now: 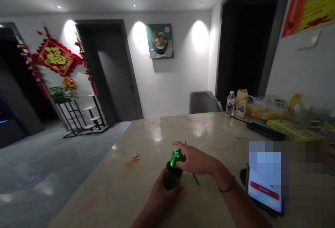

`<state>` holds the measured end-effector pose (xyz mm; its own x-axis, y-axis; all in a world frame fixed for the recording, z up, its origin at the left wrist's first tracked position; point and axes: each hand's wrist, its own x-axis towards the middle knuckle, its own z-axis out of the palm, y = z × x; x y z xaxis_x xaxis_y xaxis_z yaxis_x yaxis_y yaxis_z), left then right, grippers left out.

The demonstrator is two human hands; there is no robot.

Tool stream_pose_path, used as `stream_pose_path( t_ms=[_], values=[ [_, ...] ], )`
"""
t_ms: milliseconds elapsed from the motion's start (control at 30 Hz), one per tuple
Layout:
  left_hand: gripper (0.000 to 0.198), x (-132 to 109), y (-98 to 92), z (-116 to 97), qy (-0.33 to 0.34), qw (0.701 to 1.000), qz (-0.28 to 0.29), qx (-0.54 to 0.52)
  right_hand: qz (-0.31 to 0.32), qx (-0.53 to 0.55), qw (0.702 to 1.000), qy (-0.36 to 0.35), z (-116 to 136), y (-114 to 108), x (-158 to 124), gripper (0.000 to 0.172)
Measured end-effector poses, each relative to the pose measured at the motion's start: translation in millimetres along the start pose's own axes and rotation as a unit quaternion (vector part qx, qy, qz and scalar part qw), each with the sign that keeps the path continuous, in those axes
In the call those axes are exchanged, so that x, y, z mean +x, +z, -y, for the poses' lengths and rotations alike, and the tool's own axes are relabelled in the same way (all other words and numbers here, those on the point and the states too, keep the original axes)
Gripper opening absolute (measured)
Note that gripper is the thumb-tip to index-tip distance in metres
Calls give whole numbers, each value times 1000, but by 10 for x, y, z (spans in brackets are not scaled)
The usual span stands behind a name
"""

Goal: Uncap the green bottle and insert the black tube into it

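A dark bottle [172, 181] with a shiny green metallic top [176, 159] stands near the middle of the table, tilted a little. My left hand [162, 189] is wrapped round its body from the left and below. At the top is my right hand [195, 159], its thumb against the green part and its fingers curving over and behind it. Some of those fingertips are hidden, and the index finger reaches out past the top. A thin dark stick [195, 179] lies on the table, partly covered by my right hand.
A lit phone [264, 186] leans at the right. Beyond it are a black bar-shaped device [265, 131], a yellow-green packet [293, 130], a water bottle [230, 103] and a paper bag [242, 102]. An orange stain [132, 165] marks the table [104, 193]. A grey chair [204, 102] stands behind.
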<state>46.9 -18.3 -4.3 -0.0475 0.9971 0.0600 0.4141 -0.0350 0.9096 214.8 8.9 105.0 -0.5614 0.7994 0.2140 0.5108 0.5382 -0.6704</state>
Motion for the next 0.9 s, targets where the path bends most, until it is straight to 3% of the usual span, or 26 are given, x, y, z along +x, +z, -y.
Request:
stream_pose_path(
  t_ms=[100,267,600,767,900],
  values=[
    [65,-5,-10,-20,23,999,22,2,-20,2,999,25,16,25,16,71],
    [61,13,-12,16,35,999,23,10,-34,-19,999,9,34,51,50,53],
    [64,25,3,-7,25,1000,17,2,-57,-72,993,68,6,67,70,56],
    [66,16,-3,-39,21,1000,14,-4,-76,-86,990,77,15,55,95,33],
    [63,14,-7,-53,28,999,13,-7,-74,-87,992,56,14,47,79,28]
  ],
)
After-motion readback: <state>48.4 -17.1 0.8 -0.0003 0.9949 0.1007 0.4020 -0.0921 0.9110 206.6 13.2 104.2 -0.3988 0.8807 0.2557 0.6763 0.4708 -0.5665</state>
